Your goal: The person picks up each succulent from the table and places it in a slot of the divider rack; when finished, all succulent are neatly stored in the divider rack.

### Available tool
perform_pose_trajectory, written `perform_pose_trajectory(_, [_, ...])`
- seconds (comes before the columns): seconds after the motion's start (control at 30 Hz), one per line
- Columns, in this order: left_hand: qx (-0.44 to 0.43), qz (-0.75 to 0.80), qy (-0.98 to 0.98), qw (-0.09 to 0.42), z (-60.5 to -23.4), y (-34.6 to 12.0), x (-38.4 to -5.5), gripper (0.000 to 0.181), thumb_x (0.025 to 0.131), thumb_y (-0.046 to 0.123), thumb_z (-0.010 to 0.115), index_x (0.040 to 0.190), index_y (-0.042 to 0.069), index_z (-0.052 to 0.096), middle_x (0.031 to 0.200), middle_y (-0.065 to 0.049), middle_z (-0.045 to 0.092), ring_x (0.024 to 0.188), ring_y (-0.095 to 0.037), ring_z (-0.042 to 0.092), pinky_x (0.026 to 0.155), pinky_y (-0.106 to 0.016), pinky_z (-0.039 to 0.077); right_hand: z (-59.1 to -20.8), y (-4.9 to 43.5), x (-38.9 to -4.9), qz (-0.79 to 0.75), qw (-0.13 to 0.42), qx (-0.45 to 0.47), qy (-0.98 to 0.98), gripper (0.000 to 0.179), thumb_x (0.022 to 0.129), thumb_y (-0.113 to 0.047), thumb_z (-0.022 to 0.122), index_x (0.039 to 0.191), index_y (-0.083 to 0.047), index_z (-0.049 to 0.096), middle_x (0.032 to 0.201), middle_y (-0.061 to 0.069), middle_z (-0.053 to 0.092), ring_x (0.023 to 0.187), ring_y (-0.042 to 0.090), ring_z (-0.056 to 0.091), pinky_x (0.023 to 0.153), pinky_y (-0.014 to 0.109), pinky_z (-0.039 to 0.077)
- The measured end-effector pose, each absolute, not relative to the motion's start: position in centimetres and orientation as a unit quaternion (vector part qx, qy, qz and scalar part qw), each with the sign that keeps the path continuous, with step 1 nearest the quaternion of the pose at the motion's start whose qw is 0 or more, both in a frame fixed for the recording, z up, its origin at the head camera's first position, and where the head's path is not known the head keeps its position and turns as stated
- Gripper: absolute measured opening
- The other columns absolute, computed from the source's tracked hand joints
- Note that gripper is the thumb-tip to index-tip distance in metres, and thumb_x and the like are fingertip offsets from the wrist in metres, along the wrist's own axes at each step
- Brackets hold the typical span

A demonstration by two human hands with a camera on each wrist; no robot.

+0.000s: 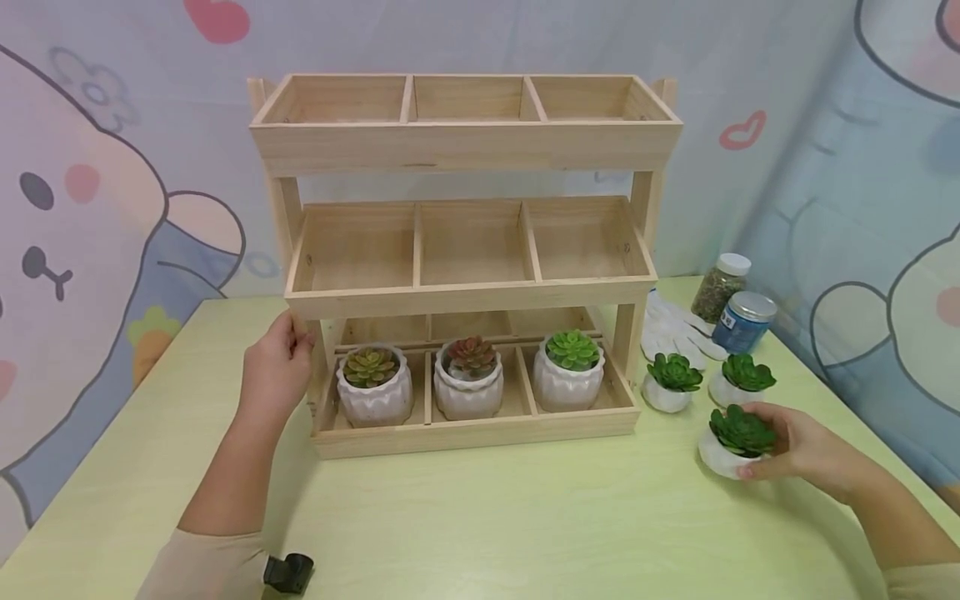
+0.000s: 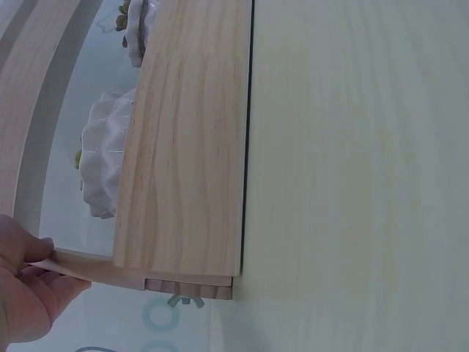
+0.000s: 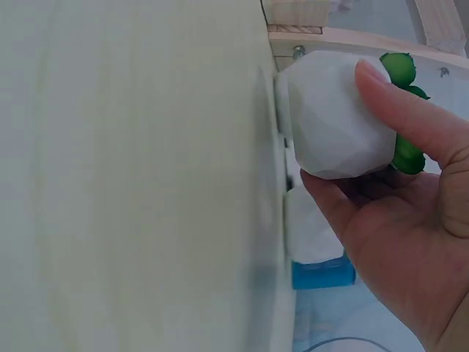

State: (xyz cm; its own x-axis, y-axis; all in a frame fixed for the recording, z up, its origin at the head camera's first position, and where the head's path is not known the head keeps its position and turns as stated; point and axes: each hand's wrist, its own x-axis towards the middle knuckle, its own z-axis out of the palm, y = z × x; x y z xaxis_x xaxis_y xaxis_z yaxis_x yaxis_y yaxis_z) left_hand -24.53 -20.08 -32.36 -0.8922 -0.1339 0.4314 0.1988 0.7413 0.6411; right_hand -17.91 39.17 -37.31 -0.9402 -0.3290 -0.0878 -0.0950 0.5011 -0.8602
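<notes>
A three-tier wooden shelf [image 1: 465, 147] stands on the table, each tier split into three compartments. My left hand [image 1: 277, 362] grips its left side post [image 2: 95, 268] below the middle tier. At the right, my right hand [image 1: 813, 450] holds a small potted succulent [image 1: 731, 458], thumb and fingers around its white faceted pot [image 3: 341, 117]. Two similar dark green potted succulents [image 1: 667, 393] [image 1: 738, 383] stand just behind it. In the bottom tier sit three white scalloped pots: a yellow-green succulent [image 1: 375, 400], a reddish one [image 1: 468, 392] and a bright green one [image 1: 568, 379].
Behind the small pots lie white gloves [image 1: 671, 329]. Beside them stand a jar with a white lid [image 1: 718, 292] and a blue can [image 1: 742, 323]. A printed cloth [image 1: 465, 33] hangs behind the pale table [image 1: 480, 525]. A wing nut [image 2: 185, 301] juts from the shelf's left side.
</notes>
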Motion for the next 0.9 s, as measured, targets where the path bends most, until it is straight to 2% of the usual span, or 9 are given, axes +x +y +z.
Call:
perform_pose_trajectory(0.27, [-0.015,-0.361,-0.904,0.228,-32.4,-20.1,-24.5,0.014,0.097,0.007,0.048,0.107,-0.001,0.050,0.103,-0.024,0.063,0.092,-0.039,0.060,0.073,-0.052,0.050,-35.2,37.3,-17.7,-0.486,0.113,-0.164,0.851,0.083,0.076,0.001,0.074,0.133,0.024,0.018,0.129,0.037,0.039,0.099,0.003,0.058,0.076,0.027,0.052])
perform_pose_trajectory(0.43, [-0.016,-0.363,-0.904,0.226,-32.3,-20.0,-24.5,0.017,0.097,0.007,0.048,0.111,-0.002,0.050,0.104,-0.024,0.063,0.092,-0.039,0.060,0.073,-0.052,0.049,-33.8,35.2,-17.1,-0.499,0.104,-0.199,0.837,0.079,0.075,0.002,0.074,0.132,0.021,0.023,0.125,0.015,0.050,0.099,0.007,0.060,0.076,0.029,0.053])
perform_pose_trajectory(0.53, [-0.015,-0.359,-0.906,0.226,-32.4,-20.0,-24.5,0.013,0.097,0.008,0.048,0.105,-0.001,0.049,0.099,-0.023,0.063,0.086,-0.036,0.059,0.069,-0.048,0.049,-33.2,33.6,-17.0,-0.505,0.093,-0.227,0.827,0.070,0.075,0.003,0.075,0.129,0.016,0.032,0.120,0.006,0.054,0.101,0.009,0.059,0.079,0.026,0.051])
perform_pose_trajectory(0.67, [-0.019,-0.354,-0.907,0.230,-32.4,-20.1,-24.6,0.016,0.097,0.007,0.048,0.109,-0.002,0.050,0.102,-0.024,0.063,0.091,-0.040,0.060,0.071,-0.050,0.050,-32.7,31.2,-17.2,-0.511,0.090,-0.263,0.814,0.064,0.072,0.002,0.078,0.123,0.012,0.041,0.116,0.011,0.056,0.103,0.012,0.057,0.086,0.021,0.047])
perform_pose_trajectory(0.77, [-0.023,-0.353,-0.906,0.232,-32.4,-20.1,-24.6,0.021,0.097,0.007,0.048,0.115,-0.002,0.051,0.109,-0.026,0.062,0.097,-0.043,0.059,0.075,-0.054,0.049,-32.5,29.4,-17.4,-0.515,0.104,-0.292,0.799,0.063,0.072,0.001,0.078,0.124,0.010,0.042,0.118,0.016,0.055,0.107,0.012,0.055,0.089,0.020,0.044])
perform_pose_trajectory(0.9, [-0.021,-0.351,-0.907,0.230,-32.4,-20.2,-24.6,0.016,0.097,0.008,0.048,0.110,-0.002,0.051,0.105,-0.025,0.063,0.093,-0.041,0.060,0.071,-0.052,0.049,-32.7,26.9,-18.0,-0.512,0.126,-0.343,0.778,0.062,0.074,-0.001,0.078,0.124,0.009,0.043,0.120,0.021,0.053,0.109,0.013,0.054,0.092,0.022,0.043])
